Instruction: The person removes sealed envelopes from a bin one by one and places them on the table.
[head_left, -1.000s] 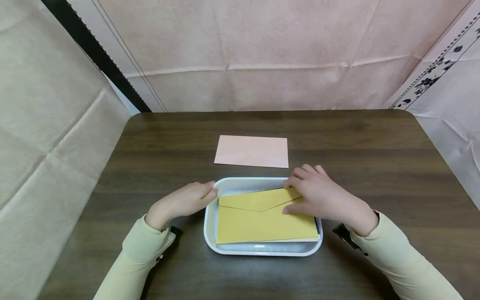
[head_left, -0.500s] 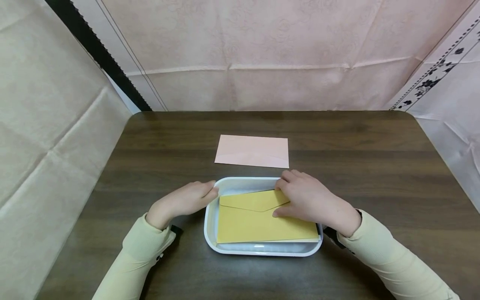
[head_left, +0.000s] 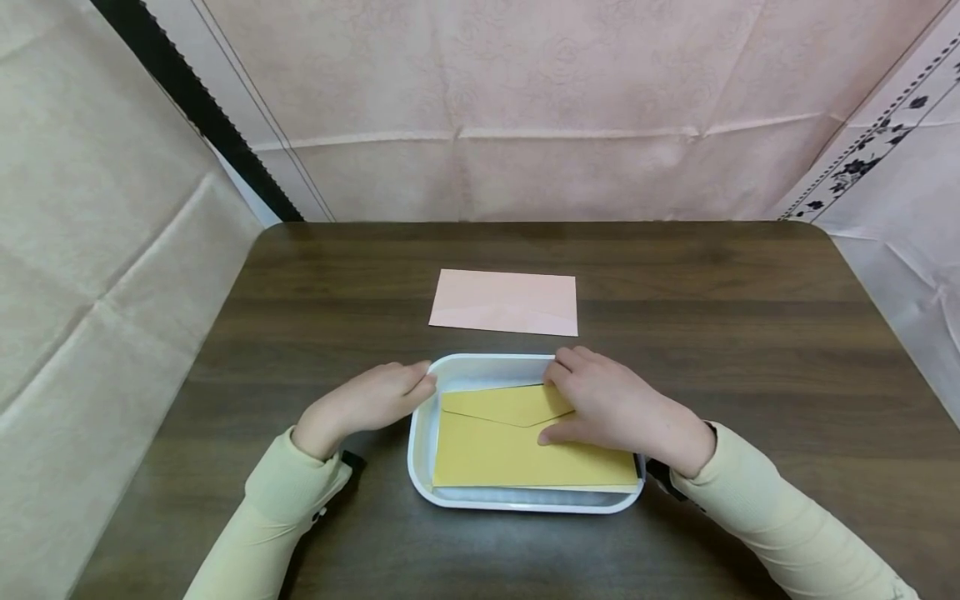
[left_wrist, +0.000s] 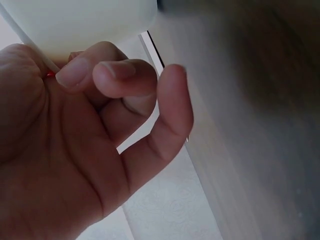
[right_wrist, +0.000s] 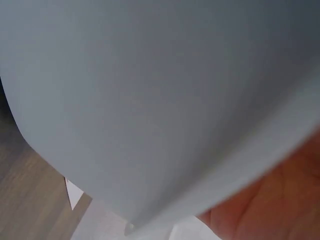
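The left hand (head_left: 366,402) pinches the white tray (head_left: 525,503) at its far left corner; the right hand (head_left: 603,408) touches the yellow envelope (head_left: 487,454) inside, fingertips hidden, so I cannot tell whether they grasp; a mostly covered pale edge (head_left: 600,489) shows beneath; beyond, pink paper (head_left: 504,302) lies on the desk (head_left: 750,333)

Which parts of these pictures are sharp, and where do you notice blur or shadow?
Head view: fairly even light, the yellow envelope clear, a dark shadow beside the left sleeve; left wrist view: the left hand fairly sharp, the table blurred with a dark patch; right wrist view: a pale surface fills most of the frame, soft and without detail.
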